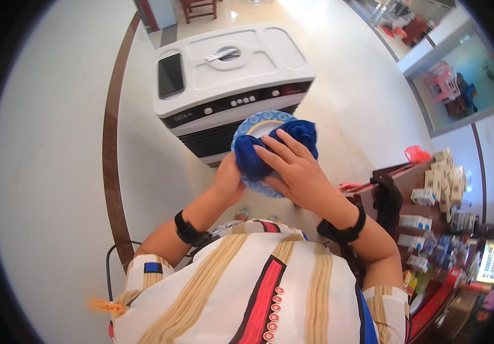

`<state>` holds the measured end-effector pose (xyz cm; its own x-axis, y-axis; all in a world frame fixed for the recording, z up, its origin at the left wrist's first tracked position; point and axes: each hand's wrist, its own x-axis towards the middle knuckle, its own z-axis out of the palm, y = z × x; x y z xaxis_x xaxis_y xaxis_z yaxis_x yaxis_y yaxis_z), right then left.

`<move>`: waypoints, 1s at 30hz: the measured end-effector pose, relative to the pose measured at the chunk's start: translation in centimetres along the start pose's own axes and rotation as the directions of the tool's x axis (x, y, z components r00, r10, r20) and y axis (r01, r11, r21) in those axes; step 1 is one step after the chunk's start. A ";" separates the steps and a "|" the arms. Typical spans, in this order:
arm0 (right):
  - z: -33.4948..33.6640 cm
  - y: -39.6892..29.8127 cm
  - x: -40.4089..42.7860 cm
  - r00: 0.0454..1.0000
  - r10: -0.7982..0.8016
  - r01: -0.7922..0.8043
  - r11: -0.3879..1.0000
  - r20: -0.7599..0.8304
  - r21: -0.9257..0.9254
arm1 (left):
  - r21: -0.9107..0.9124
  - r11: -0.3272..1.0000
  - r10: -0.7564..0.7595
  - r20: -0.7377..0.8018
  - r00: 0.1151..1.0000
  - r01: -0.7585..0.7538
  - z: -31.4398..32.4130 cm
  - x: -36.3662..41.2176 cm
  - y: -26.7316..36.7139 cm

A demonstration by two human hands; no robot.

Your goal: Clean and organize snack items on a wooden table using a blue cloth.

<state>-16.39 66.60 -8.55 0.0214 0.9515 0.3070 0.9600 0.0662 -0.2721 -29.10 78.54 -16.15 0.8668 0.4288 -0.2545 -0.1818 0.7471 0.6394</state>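
Observation:
A round plate with a blue patterned rim [255, 119] and a yellow inner ring is held up in front of me, tilted towards me. My left hand [228, 179] grips its left edge, with the fingers hidden behind it. Bunched over the plate's face is a dark blue cloth [249, 157]. My right hand [294, 167] lies spread on the cloth, pressing it to the plate. Much of the plate's middle is covered by the cloth and this hand.
Beyond the plate stands a white and black air cooler [234, 77], with a smartphone [171, 76] on its top. A wall [53, 150] runs along the left. On the right, a dark red wooden table [414, 176] bears several small boxes [434, 180].

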 end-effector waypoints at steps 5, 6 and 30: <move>4.0 2.7 5.5 0.989 -0.112 0.116 0.992 -0.099 0.038 | 0.012 0.994 0.105 -0.154 0.982 -0.105 -2.4 -1.4 1.6; 4.5 3.0 6.6 0.990 -0.093 0.097 0.995 -0.110 0.028 | 0.020 0.985 0.170 -0.211 0.963 -0.170 -2.4 -1.5 1.9; 10.4 -1.0 15.7 0.759 -0.612 0.396 0.705 0.223 0.588 | 0.309 0.805 0.574 -0.621 0.533 -0.506 -8.6 -4.1 4.5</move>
<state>-19.95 84.57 -12.99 -0.6335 0.7484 0.1964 0.5213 0.6004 -0.6065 -37.46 84.52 -18.46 0.0692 0.9731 -0.2196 -0.4415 0.2273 0.8680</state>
